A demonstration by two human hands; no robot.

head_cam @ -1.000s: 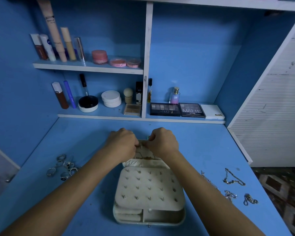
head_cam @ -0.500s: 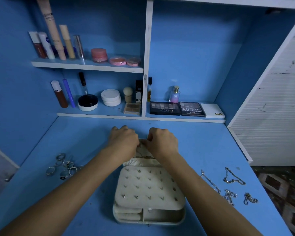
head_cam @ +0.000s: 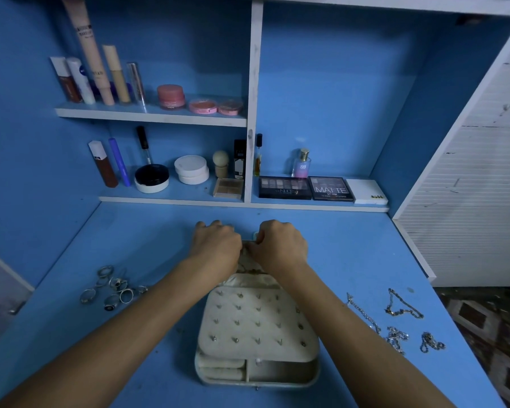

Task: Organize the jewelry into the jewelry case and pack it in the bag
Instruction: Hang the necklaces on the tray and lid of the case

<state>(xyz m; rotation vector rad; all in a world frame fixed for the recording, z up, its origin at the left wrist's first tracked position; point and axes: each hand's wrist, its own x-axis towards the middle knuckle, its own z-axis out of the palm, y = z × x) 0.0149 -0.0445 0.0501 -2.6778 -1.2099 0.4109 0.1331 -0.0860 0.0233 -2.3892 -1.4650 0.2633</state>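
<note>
A cream jewelry case (head_cam: 258, 375) lies open on the blue desk, its earring panel (head_cam: 256, 322) studded with several small earrings. My left hand (head_cam: 217, 247) and right hand (head_cam: 280, 245) meet at the far end of the case, over its open lid, fingers curled and pinching something small there. A thin gold chain (head_cam: 252, 270) shows just below my hands in the lid; what the fingertips hold is hidden. Several silver rings (head_cam: 112, 288) lie to the left of the case. Several silver chains (head_cam: 395, 322) lie to the right.
Two shelves at the back carry cosmetics: tubes (head_cam: 95, 75), pink jars (head_cam: 171, 97), compacts (head_cam: 192, 169), eyeshadow palettes (head_cam: 305, 188) and a perfume bottle (head_cam: 301, 163). A white slatted panel (head_cam: 468, 187) bounds the desk on the right. Patterned floor (head_cam: 483, 313) shows beyond the desk's right edge.
Both hands stay at the case's lid; the left hand has edged slightly forward and its fingers have shifted. The case and loose jewelry have not moved.
</note>
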